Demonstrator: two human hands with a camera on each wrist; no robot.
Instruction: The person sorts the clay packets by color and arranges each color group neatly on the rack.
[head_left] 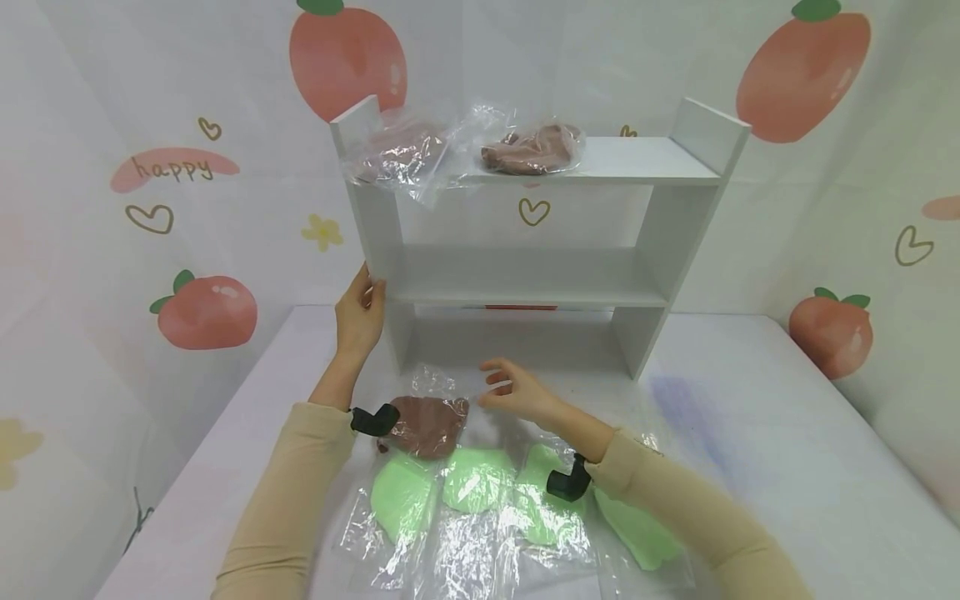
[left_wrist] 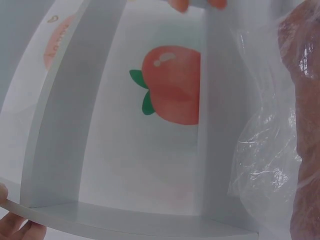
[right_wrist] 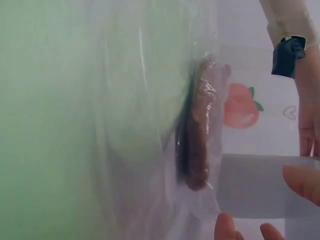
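Note:
My left hand [head_left: 360, 317] grips the left side panel of a white two-tier shelf [head_left: 525, 287], thumb and fingers on either side of its edge. The right hand [head_left: 525, 396], empty with loosely curved fingers, hovers before the shelf's bottom opening. Between the arms, a clear bag holding a flat brown piece [head_left: 429, 427] lies on the table; it also appears in the right wrist view as a bagged brown piece [right_wrist: 200, 125]. Two more bagged brown pieces sit on the top board, one at the left [head_left: 405, 150] and one near the middle [head_left: 536, 150].
Several clear bags with flat green pieces [head_left: 478, 479] lie in a row along the front of the white table [head_left: 750, 400], partly under the right forearm. The shelf's middle board [head_left: 525, 275] is bare. Behind hangs a cloth [head_left: 247, 67] printed with fruit and hearts.

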